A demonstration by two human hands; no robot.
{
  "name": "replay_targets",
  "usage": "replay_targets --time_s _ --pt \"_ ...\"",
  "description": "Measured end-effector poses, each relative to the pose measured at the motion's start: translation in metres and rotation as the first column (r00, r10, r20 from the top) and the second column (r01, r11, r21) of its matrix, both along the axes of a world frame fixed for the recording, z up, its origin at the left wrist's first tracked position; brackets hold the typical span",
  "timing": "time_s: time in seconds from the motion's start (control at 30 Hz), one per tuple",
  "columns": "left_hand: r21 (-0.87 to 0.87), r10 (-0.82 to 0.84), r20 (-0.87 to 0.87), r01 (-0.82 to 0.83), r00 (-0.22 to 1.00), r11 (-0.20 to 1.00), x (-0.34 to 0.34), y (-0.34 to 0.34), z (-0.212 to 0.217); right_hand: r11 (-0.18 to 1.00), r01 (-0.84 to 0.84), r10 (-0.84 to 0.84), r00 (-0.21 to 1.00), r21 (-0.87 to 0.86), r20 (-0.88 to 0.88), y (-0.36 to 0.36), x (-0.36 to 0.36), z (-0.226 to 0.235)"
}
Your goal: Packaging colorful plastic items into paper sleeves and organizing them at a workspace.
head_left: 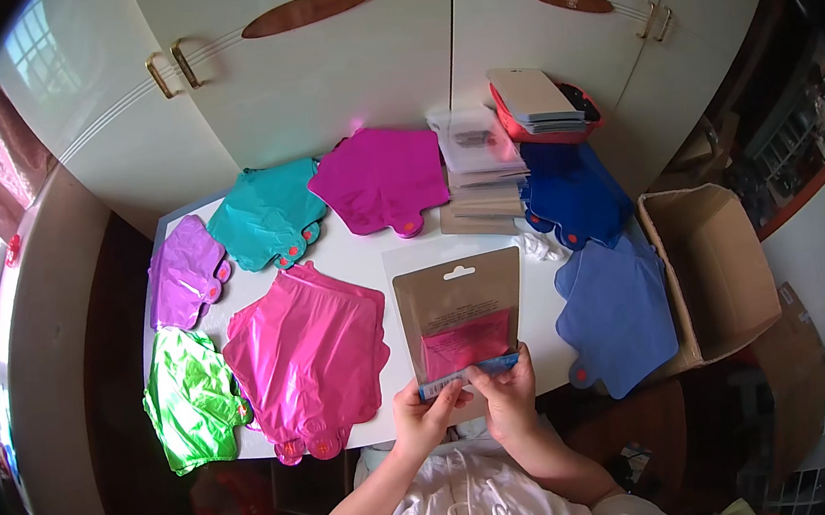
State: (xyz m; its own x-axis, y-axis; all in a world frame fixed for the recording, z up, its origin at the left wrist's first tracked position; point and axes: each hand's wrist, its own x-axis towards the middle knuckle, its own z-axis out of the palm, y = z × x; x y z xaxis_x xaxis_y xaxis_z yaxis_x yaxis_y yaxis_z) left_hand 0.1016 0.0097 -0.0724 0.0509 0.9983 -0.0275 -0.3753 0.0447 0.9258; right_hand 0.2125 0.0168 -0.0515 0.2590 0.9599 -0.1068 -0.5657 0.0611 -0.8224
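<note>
Both my hands hold a flat brown packaging pouch (457, 298) upright over the near edge of the table. It has a hang hole at its top, and a folded pink foil piece (467, 342) shows in its lower half. My left hand (429, 412) grips the bottom left corner, thumb on the front. My right hand (509, 388) pinches the bottom right corner beside a blue and white label strip (446, 386). Left of the pouch lies a stack of pink foil balloons (307, 349); a blue-grey balloon stack (619, 311) lies to the right.
Magenta (379, 180), teal (267, 212), purple (182, 267), green (190, 391) and dark blue (576, 190) foil balloons ring the white table (353, 264). Stacked pouches (484, 174) and a red basket of cards (549, 122) stand behind. An open cardboard box (716, 276) is at right.
</note>
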Motion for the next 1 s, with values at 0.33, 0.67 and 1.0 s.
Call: replay_targets --time_s 0.33,0.67,1.0 --pt "-0.022 -0.020 0.058 0.021 0.998 1.000 -0.006 0.002 -0.001 0.998 0.055 -0.054 0.996 -0.015 0.070 0.001 0.010 -0.016" --pt "-0.185 0.105 0.218 -0.064 0.970 0.981 -0.011 0.009 0.004 0.965 -0.258 0.237 0.935 0.048 0.265 0.002 0.029 -0.007" --pt "-0.271 0.114 0.185 -0.061 0.976 0.961 -0.010 0.009 0.005 0.980 -0.200 0.192 0.957 0.016 0.218 0.001 0.030 -0.014"
